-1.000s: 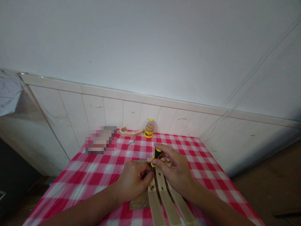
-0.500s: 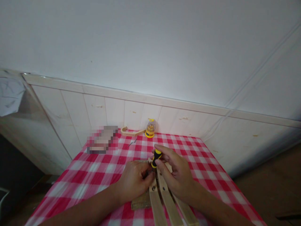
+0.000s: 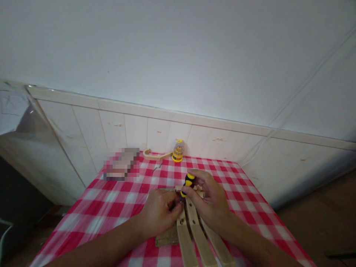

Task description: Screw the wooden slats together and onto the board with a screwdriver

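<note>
My right hand [image 3: 208, 202] is closed round a small black and yellow screwdriver [image 3: 187, 183], held nearly upright with its tip down at the far end of several pale wooden slats [image 3: 194, 237]. My left hand [image 3: 159, 213] is closed beside the tip, its fingers pinched at the slat ends; what they pinch is hidden. The slats lie on the red and white checked tablecloth [image 3: 111, 207], running toward me, and partly cover a darker wooden piece [image 3: 165, 239].
At the table's far edge stand a yellow screwdriver-bit holder [image 3: 178, 151] and a curved wooden part [image 3: 154, 155]. A small metal item [image 3: 156, 167] lies nearby. A blurred object [image 3: 120, 168] sits at far left. A panelled wall backs the table.
My right hand has turned the screwdriver a little, its handle now tilting slightly right and its fingers shifted. My left hand stays put.
</note>
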`<state>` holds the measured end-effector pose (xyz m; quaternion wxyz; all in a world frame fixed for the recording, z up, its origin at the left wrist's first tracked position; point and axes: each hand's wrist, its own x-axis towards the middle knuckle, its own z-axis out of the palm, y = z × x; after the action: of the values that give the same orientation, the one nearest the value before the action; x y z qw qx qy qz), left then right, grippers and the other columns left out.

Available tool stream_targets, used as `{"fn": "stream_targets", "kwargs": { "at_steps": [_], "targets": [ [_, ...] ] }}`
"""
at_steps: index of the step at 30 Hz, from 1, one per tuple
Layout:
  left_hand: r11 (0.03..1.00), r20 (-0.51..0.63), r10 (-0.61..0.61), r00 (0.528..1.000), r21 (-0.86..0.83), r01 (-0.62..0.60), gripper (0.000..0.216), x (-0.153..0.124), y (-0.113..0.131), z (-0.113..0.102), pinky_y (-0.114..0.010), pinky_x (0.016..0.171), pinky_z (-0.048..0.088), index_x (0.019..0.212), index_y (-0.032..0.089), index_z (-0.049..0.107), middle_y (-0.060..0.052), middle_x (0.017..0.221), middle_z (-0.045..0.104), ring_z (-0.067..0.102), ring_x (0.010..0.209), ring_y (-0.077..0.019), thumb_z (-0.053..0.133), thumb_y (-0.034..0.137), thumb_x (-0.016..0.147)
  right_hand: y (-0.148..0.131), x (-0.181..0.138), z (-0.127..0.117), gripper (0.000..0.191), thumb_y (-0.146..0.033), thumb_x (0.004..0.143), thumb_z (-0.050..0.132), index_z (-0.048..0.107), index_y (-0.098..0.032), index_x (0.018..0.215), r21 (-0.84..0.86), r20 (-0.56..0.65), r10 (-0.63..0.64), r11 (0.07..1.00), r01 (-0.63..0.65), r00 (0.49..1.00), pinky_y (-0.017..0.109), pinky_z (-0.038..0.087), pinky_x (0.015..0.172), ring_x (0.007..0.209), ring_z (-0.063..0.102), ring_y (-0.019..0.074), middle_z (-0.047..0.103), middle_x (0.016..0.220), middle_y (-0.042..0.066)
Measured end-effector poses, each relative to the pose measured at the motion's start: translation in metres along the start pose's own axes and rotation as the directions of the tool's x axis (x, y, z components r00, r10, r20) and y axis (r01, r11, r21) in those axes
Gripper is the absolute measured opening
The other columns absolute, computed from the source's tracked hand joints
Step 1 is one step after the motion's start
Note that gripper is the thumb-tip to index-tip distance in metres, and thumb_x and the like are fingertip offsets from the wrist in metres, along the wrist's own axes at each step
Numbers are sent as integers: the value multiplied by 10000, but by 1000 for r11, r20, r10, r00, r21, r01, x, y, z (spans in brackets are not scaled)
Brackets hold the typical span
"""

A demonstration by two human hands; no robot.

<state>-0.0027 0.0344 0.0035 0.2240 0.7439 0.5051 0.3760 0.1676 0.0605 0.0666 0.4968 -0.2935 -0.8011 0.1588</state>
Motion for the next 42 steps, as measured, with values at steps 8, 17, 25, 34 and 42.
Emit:
{"fn": "stream_targets", "kwargs": {
  "at_steps": [8,17,25,34,42],
  "targets": [
    [1000,1,13,1000,14,-13,237,0,-1,1,-217,534,235,581,168,505,42,556,525,436,514,-77,561,167,812,-6,4,-4,405,-142,916,674,614,-286,1290,9,77,-76,997,76,994,269,594,766,878,721,169,741,1059,42],
    [1000,8,10,1000,2,-10,249,0,0,0,-213,533,237,591,167,505,43,561,518,442,520,-76,564,191,832,-1,-5,-1,452,-115,933,589,557,-278,1354,57,115,24,998,-31,993,337,626,817,935,757,198,745,1151,85],
    [1000,33,-19,999,8,19,238,0,0,0,-221,536,235,585,168,530,42,560,523,450,520,-82,554,196,820,1,-3,-1,451,-132,905,673,598,-297,1318,27,67,21,999,-23,998,284,622,749,851,756,176,767,1077,46],
    [1000,20,-19,1000,10,19,253,-1,0,0,-229,528,226,571,171,525,49,546,515,433,506,-80,553,190,822,6,-4,3,388,-231,891,748,634,-278,1259,-5,13,23,1000,-23,1000,295,616,706,817,744,191,765,1029,56],
    [1000,15,-5,1000,25,4,263,-1,0,0,-226,521,225,575,174,502,46,547,514,435,505,-82,561,188,831,-1,-1,1,411,-173,925,665,582,-269,1316,-1,53,-49,999,49,997,306,620,740,868,732,191,738,1057,66]
  ]
}}
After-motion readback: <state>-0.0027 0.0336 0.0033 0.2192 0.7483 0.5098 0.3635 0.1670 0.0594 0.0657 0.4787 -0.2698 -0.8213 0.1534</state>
